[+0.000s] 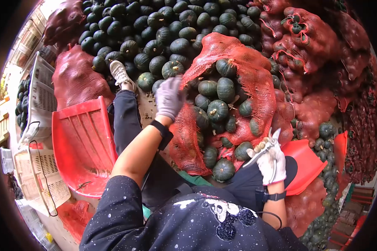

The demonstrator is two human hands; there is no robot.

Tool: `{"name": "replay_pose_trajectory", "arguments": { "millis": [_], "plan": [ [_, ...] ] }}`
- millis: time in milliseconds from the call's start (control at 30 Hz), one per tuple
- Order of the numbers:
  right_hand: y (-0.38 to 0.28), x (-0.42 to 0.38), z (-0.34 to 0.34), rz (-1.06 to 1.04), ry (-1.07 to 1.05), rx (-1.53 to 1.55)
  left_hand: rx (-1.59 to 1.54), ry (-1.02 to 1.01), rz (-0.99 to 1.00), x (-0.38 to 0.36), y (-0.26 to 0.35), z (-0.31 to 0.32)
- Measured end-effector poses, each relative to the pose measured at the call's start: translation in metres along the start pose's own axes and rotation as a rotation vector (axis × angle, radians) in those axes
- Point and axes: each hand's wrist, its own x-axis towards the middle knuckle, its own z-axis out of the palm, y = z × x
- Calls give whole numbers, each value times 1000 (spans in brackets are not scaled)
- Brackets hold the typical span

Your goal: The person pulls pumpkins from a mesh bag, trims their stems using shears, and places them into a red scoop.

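An open red mesh bag point(255, 71) full of dark green squashes point(218, 111) lies between my legs, its mouth spread wide. My left hand point(170, 98), in a grey glove, is at the bag's left rim; motion smears its fingers, and I cannot tell whether they grip the mesh. In a white glove, my right hand point(273, 164) holds metal pruning shears point(275, 134) over my right thigh, blades pointing away from me. Just left of that hand, a few squashes point(224, 170) sit at the bag's near edge.
A big heap of squashes point(155, 48) lies ahead. Filled mesh bags point(312, 39) are stacked along the right, and another full bag point(78, 77) stands at left. A red plastic chair point(84, 146) is by my left side. Plastic crates point(42, 178) line the left edge.
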Motion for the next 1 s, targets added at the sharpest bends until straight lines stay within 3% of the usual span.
{"name": "replay_pose_trajectory", "arguments": {
  "millis": [67, 100, 133, 200, 267, 333, 367, 467, 533, 600, 667, 700, 767, 833, 933, 1000],
  "plan": [
    [0, -10, -27, -69, -72, 54, -224, -248, 368, -12, 52, -2],
    [-1, -13, -29, -110, -50, 62, -114, -391, 392, -38, 69, 12],
    [-4, -15, -30, -154, -32, 69, 52, -778, 213, -49, 83, 13],
    [-20, -10, -37, -111, -298, 131, 414, -834, 79, -75, 71, 47],
    [-31, -21, -21, -203, -329, 50, 470, -884, 96, -73, 70, 53],
    [-40, -25, -20, -225, -273, 70, 230, -872, 91, -67, 56, 36],
    [-44, -18, -25, -239, -295, 71, 127, -764, 73, -73, 53, 26],
    [-39, -1, -63, -165, -220, 140, -246, -427, -130, -106, 66, -21],
    [-36, 4, -74, -159, -199, 140, -515, -504, -568, -134, 108, -71],
    [-32, 3, -70, -224, -245, 59, -1111, -743, -1001, -198, 88, -47],
    [-35, 5, -63, -227, -231, 62, -1315, -893, -1189, -200, 104, -68],
    [-36, 8, -63, -208, -235, 83, -1133, -968, -1181, -181, 116, -80],
    [-36, 19, -72, -173, -213, 131, -874, -927, -706, -138, 63, -55],
    [-34, 20, -74, -218, -247, 108, -1273, -490, -531, -10, 53, -58],
    [-37, 15, -72, -257, -172, 138, -1513, -115, -488, 122, 106, -90],
    [-44, 25, -78, -273, -148, 151, -1130, -275, -501, 123, 113, -54]
  ]
}}
